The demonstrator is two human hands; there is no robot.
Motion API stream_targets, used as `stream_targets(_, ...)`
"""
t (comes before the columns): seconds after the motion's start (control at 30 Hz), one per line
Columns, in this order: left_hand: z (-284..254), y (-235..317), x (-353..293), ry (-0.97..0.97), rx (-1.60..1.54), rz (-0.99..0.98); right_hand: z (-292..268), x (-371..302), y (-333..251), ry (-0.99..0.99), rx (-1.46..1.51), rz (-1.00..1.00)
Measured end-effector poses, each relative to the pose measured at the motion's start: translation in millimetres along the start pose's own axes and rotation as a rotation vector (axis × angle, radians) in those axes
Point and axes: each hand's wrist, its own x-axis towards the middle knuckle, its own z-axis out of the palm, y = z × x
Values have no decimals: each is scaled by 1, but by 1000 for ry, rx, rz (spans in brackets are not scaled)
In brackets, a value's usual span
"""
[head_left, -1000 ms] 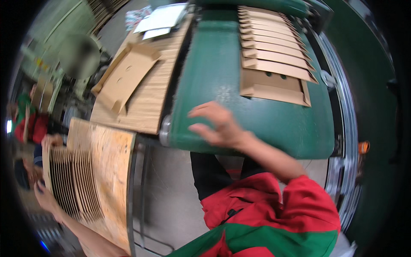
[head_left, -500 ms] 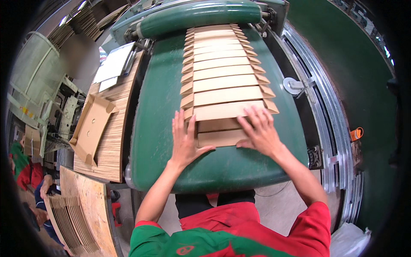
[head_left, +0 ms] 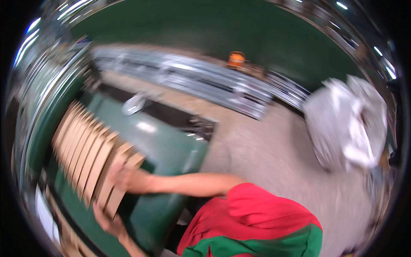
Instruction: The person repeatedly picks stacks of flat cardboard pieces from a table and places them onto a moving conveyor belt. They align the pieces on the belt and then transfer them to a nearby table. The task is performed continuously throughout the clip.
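A row of folded brown cardboard boxes [head_left: 90, 160] overlaps along a green conveyor belt [head_left: 165, 147], their side flaps sticking out. My right hand [head_left: 130, 177] lies over the nearest part of the row, and its fingers are smeared by motion. Against the other end of the nearest box [head_left: 114, 202] is my left hand [head_left: 110, 223], low in the view and also blurred. Whether either hand grips the cardboard does not show.
A green roller [head_left: 53, 118] crosses the belt's far end. Alongside run grey metal rails [head_left: 184, 73] and a small wheel [head_left: 134, 104]. An orange object [head_left: 236, 59] stands beyond the rails. At the right sits a large whitish plastic bag [head_left: 342, 124] on the floor.
The view has swung to the right, so the belt and boxes now lie at the left. Both hands remain at the near end of the row, where another box front now shows.
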Motion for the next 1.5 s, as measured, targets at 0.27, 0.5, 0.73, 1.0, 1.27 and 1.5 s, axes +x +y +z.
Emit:
stream_targets(0.27, 1, 2, 13, 144, 33, 202, 53, -26, 1, 188, -22, -35)
stream_targets(0.5, 7, 68, 8, 70, -227, 88, 40, -23, 0, -173, -107, -77)
stream_targets(0.73, 43, 119, 6, 74, -384, 262, -10, -37, 6, 44, -199, -128)
stream_targets(1.0, 50, 157, 19, 30, -501, 303, -25, -42, 15, 20, -179, -60)
stream_targets(1.27, 64, 140, 14, 3, -550, 316, -25, -55, 28, 32, -181, 4)
stream_targets(1.5, 3, 150, 26, -48, -513, 256, -81, -38, 19, 15, -9, 101)
